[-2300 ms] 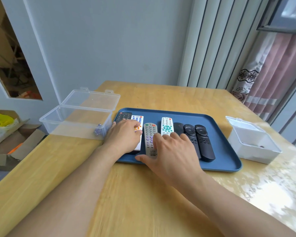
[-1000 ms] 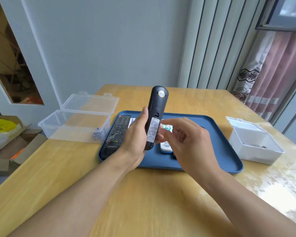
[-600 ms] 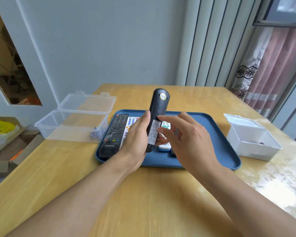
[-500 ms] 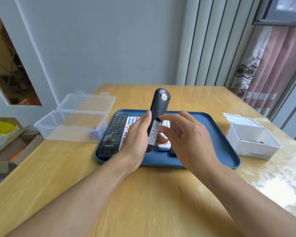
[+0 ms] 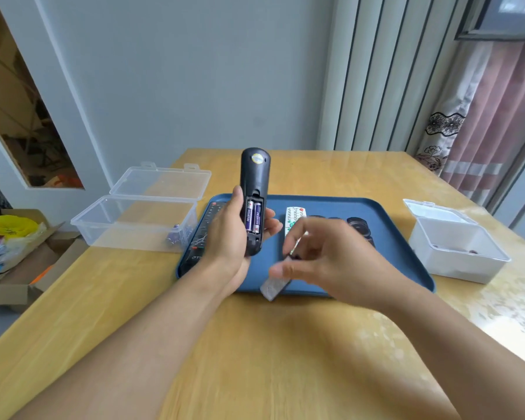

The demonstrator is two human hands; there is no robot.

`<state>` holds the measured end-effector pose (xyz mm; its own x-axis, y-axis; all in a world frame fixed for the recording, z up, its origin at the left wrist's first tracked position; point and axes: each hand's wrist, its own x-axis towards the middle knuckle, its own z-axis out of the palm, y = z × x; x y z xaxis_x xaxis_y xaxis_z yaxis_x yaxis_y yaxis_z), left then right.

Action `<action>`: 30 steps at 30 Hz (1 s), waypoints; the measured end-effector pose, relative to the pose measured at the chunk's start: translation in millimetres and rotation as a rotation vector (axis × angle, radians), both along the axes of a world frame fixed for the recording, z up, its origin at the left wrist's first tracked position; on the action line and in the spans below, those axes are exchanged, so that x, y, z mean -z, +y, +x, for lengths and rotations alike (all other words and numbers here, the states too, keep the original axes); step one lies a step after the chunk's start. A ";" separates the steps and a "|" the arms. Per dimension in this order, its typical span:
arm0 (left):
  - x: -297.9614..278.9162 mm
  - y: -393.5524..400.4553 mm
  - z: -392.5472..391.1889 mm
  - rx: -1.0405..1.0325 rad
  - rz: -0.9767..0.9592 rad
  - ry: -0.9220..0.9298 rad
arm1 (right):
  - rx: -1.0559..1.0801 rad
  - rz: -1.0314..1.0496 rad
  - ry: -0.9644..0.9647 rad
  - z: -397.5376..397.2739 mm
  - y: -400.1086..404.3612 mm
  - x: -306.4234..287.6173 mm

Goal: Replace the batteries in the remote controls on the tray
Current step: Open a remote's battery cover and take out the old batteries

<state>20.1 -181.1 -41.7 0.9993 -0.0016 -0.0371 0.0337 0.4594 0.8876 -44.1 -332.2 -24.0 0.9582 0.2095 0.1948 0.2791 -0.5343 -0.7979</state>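
Mid-frame, left hand [image 5: 229,234] grips the black remote [image 5: 254,189] upright above the blue tray [image 5: 397,237], two batteries [image 5: 253,219] exposed; blurred right hand [image 5: 325,256] pinches the battery cover [image 5: 275,286] lower-centre

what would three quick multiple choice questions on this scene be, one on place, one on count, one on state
1. Where is the clear box?
A. on the tray
B. on the table, left of the tray
C. on the floor

2. How many batteries sit in the black remote?
A. none
B. two
C. four

3. What state is the remote's battery slot in?
A. covered
B. uncovered
C. taped shut

Answers:
1 B, it stands on the table beside the blue tray.
2 B, two batteries lie side by side.
3 B, the batteries show while the left hand grips the remote and the right hand holds the cover.
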 end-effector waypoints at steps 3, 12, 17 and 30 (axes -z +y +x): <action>-4.9 0.6 -4.1 0.063 -0.075 -0.004 | -0.096 -0.235 0.067 -6.7 6.8 6.8; -7.5 -1.6 -11.7 0.162 -0.090 -0.018 | -0.016 -0.629 -0.041 -15.3 12.0 1.5; -6.8 -2.7 -12.7 0.200 -0.093 -0.026 | 0.025 -0.609 -0.194 -13.7 8.1 0.1; 3.3 -7.0 -15.8 0.363 -0.005 -0.043 | 0.242 -0.458 -0.627 6.4 0.1 19.0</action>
